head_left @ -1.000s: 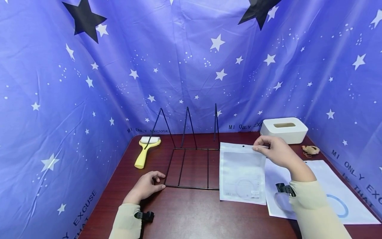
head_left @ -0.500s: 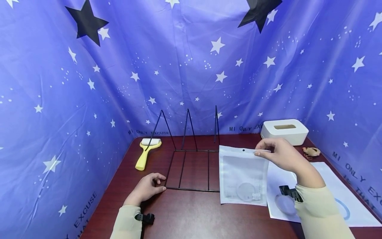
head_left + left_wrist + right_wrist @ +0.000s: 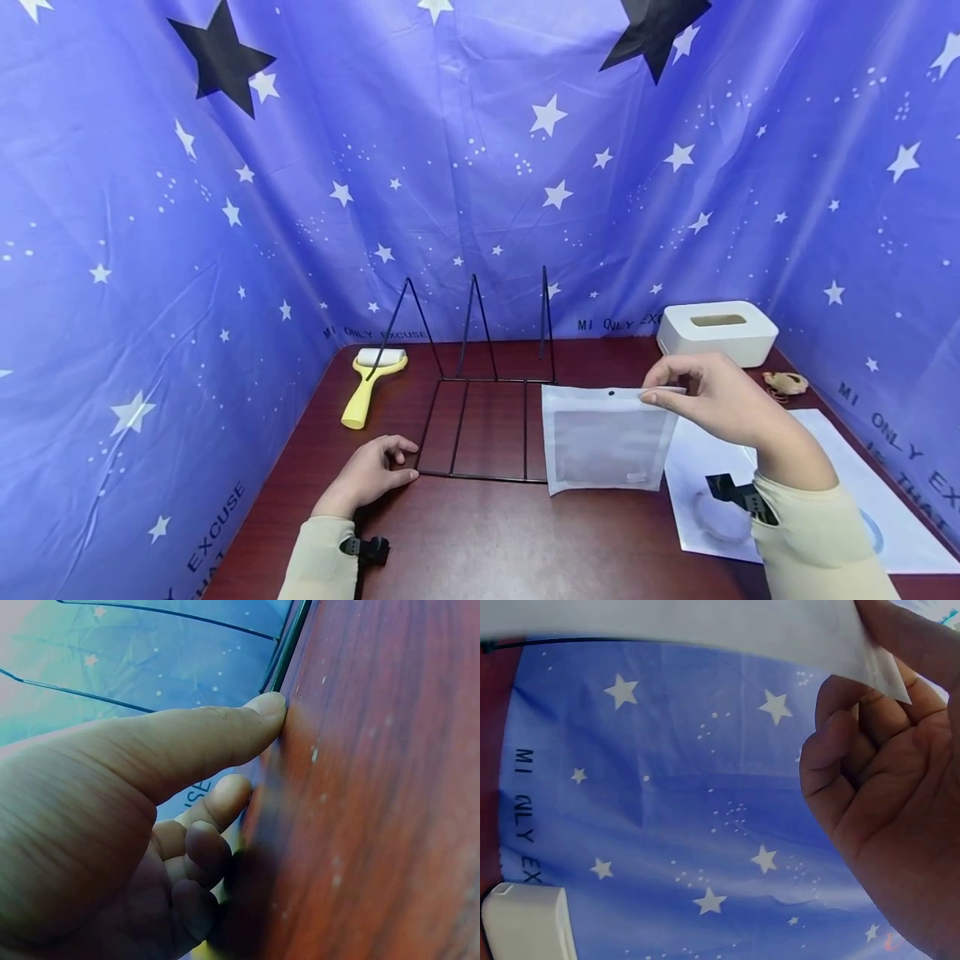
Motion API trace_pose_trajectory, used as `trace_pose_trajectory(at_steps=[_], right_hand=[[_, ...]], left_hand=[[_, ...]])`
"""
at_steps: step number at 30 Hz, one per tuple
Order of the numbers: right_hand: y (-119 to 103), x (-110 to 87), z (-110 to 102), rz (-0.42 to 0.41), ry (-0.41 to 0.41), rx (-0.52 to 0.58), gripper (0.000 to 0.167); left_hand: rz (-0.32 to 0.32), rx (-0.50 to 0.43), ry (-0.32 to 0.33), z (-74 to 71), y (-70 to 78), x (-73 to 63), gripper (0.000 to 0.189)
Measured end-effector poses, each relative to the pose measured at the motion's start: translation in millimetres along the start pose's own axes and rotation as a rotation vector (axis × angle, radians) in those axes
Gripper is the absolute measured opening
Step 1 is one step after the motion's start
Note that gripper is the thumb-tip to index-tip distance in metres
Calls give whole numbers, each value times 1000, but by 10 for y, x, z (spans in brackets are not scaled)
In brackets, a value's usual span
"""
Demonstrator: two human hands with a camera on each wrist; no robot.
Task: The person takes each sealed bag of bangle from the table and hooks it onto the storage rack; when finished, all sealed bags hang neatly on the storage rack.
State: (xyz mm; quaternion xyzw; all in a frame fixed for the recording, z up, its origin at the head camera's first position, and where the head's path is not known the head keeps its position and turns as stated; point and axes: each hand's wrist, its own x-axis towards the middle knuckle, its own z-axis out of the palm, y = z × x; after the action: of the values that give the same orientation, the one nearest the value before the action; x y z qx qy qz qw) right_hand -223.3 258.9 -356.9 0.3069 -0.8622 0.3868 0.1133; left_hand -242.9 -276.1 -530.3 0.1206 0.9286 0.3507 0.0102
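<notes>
My right hand (image 3: 712, 400) pinches the top right corner of a frosted white zip bag (image 3: 607, 446), which has a small hang hole and faint printing low on its front. The bag (image 3: 705, 619) hangs by the right end of a black wire rack (image 3: 480, 477), overlapping it in the head view. At the rack's front left corner, my left hand (image 3: 369, 472) holds the wire between thumb and index finger. Close up in the left wrist view, the thumb (image 3: 225, 735) presses the wire's end, low on the wooden table, with the other fingers curled behind.
A yellow-handled lint roller (image 3: 358, 404) lies behind the rack's left side. At the back right are a white tissue box (image 3: 720, 340) and a small tan trinket (image 3: 785, 383). White sheets (image 3: 847, 500) with a pale blue ring lie under my right forearm. Starry blue curtain (image 3: 480, 167) encloses the table.
The bag has tilted, so its face looks shorter and its lower edge sits higher in the head view. My right hand has shifted slightly right and down. The left hand stays on the rack.
</notes>
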Motion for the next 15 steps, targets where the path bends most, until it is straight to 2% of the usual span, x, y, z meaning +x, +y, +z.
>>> trace_pose_trajectory(at_steps=[9,15], right_hand=[[-123,-14,1,-41,65,-54,25],[-183,-17,27,-89,79,58,27]], left_hand=[[-2,-12,7,-2,7,24,31],[-11,-7,1,-4,21,17,31]])
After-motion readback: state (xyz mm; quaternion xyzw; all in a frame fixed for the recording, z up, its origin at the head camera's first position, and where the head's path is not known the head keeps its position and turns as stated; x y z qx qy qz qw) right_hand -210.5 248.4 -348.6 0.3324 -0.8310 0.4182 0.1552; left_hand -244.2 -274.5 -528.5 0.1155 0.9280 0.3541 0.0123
